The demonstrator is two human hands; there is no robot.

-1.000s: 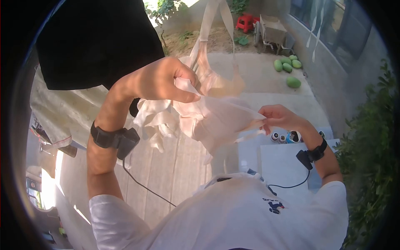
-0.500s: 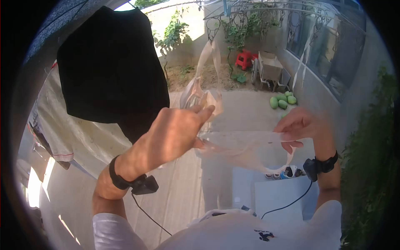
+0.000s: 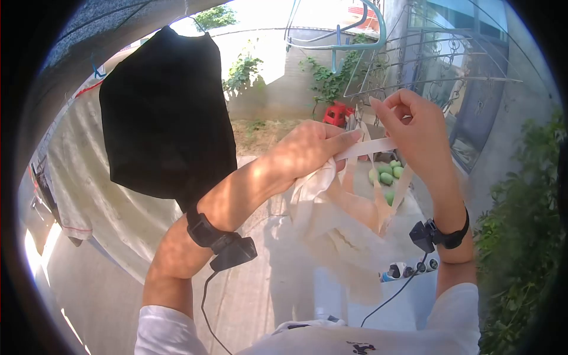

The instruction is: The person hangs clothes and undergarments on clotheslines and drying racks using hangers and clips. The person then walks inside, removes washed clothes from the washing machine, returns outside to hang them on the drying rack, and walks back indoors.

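This looks like the walled outdoor yard of a home, used for drying laundry. Sunlight falls on pale paving (image 3: 118,296), with a strip of bare soil (image 3: 254,139) along the far wall (image 3: 266,97), where climbing plants (image 3: 242,71) grow. At the left, 1 black garment (image 3: 168,118) hangs in front of 1 large pale sheet (image 3: 106,171); overhead are a blue hanger (image 3: 381,26) and a wire drying rack (image 3: 426,78). A building's window (image 3: 476,124) faces the yard, several green fruits (image 3: 386,177) lie on the ground, and leafy greenery (image 3: 520,242) fills the right side.
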